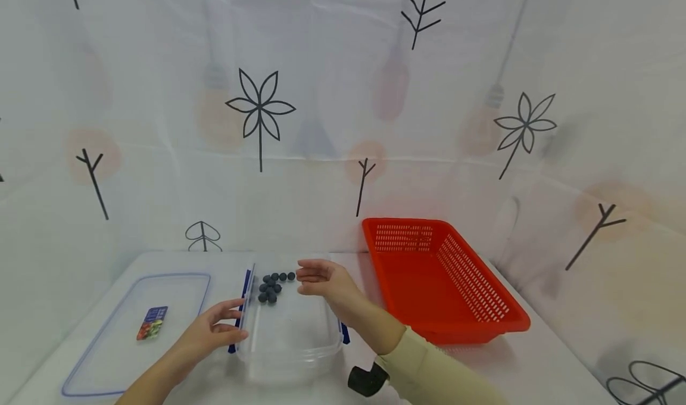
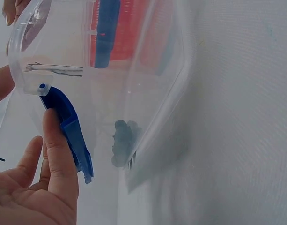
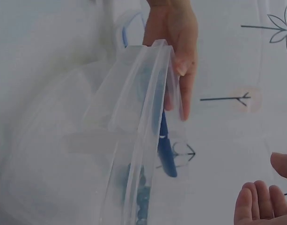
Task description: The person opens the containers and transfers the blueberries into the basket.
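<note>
A clear plastic food container (image 1: pixel 300 327) with blue latches stands upright on the table. Dark blueberries (image 1: pixel 270 289) sit in its far left part, some of them in a short row. My left hand (image 1: pixel 214 327) is at the container's left side, fingers extended along it. In the left wrist view one fingertip touches the hanging blue latch (image 2: pixel 70 131). Over the container's far right part hovers my right hand (image 1: pixel 324 280), its fingers bent loosely and thumb apart. The right wrist view shows the fingers (image 3: pixel 260 201) of that hand with nothing between them.
To the left a clear lid (image 1: pixel 102 363) with a blue edge lies flat, bearing a small colourful label (image 1: pixel 152 323). A red perforated basket (image 1: pixel 429 286) stands to the right. Behind the table (image 1: pixel 214 387) hangs a printed white cloth (image 1: pixel 321 95).
</note>
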Tool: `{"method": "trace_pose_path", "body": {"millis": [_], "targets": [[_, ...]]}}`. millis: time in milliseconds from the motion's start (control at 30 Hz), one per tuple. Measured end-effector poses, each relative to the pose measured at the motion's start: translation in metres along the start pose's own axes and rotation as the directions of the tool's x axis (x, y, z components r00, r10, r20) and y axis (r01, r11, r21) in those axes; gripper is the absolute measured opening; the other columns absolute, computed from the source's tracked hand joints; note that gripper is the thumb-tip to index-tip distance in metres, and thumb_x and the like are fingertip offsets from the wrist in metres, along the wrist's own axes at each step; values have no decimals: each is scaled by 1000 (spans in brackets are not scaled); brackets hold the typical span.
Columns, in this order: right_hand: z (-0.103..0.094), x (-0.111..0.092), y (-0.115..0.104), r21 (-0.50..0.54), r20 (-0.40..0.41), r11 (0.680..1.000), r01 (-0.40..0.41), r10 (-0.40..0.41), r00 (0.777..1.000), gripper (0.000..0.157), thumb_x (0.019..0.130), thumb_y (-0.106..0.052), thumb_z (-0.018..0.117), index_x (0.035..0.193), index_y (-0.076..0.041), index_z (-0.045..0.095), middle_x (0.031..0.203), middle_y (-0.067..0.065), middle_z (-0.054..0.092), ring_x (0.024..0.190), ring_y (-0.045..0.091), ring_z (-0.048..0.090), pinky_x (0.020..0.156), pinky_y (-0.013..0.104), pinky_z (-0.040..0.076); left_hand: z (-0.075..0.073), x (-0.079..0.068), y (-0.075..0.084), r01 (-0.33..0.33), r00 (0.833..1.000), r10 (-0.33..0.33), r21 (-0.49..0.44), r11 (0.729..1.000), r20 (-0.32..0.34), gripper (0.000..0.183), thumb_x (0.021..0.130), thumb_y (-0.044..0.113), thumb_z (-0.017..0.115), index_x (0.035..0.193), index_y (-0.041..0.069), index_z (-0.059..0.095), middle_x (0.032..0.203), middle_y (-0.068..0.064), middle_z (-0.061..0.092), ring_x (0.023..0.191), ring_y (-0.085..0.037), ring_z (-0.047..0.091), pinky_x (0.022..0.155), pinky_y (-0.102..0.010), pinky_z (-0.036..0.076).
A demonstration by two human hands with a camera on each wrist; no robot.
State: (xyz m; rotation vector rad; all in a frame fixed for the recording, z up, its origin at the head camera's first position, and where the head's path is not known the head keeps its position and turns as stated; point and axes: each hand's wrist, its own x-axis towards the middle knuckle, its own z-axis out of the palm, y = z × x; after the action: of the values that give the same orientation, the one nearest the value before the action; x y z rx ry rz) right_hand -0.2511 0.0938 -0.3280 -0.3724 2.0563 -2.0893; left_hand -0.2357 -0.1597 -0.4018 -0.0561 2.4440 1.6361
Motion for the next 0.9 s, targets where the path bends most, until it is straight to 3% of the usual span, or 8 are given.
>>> {"method": "trace_pose_path", "body": {"millis": [200, 467, 900], "targets": [[9, 16, -2, -7, 6, 1000, -8, 8, 1000, 39, 84, 3, 63, 123, 1, 56, 109, 11, 61, 102, 24, 59, 93, 34, 44, -2, 3, 0, 2, 1000, -2, -9, 1000, -2, 78, 73, 29, 79, 138, 9, 42, 127, -19, 49, 99, -24, 55, 81, -47, 49], [7, 40, 0, -33, 21, 999, 24, -23, 1000, 37, 84, 7, 61, 120, 8, 55, 107, 13, 63, 107, 33, 56, 96, 36, 42, -5, 3, 1, -10, 1000, 10, -20, 1000, 6, 77, 73, 29, 79, 138, 9, 41, 127, -19, 49, 98, -22, 55, 81, -45, 49], [2, 70, 2, -55, 23, 998, -35, 37, 999, 35, 84, 5, 62, 120, 5, 57, 105, 12, 63, 97, 23, 61, 97, 38, 41, -5, 0, 4, -12, 1000, 13, -44, 999, 6, 74, 75, 25, 78, 137, 8, 42, 126, -18, 49, 95, -21, 56, 80, -43, 49]]}}
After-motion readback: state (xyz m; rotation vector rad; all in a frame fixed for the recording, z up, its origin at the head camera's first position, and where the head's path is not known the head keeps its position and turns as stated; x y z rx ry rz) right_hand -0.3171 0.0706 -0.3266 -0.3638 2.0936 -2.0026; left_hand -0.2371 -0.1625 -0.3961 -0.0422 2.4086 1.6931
